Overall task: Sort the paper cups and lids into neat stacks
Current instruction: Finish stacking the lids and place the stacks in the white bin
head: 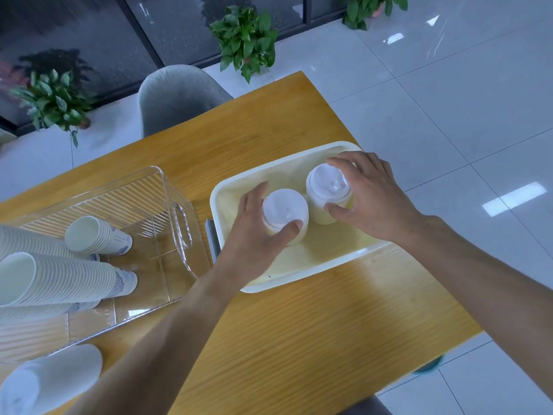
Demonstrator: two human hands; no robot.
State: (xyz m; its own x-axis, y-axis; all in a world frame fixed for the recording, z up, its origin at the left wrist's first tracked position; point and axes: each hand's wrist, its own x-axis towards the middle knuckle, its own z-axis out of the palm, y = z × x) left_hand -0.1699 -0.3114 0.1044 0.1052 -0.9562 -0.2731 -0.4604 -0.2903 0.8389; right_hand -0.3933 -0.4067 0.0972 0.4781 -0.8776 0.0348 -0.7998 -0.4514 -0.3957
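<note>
Head view — lidded cups (285, 212) upright, hand-held.

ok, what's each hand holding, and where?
Left hand grips the nearer lid stack by its sides; right hand grips the farther lid stack by its sides, both in the white tray.

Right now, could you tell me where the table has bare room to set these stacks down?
Bare wooden table lies in front of the white tray and beyond it toward the grey chair. The clear bin side is crowded with cup stacks.
</note>
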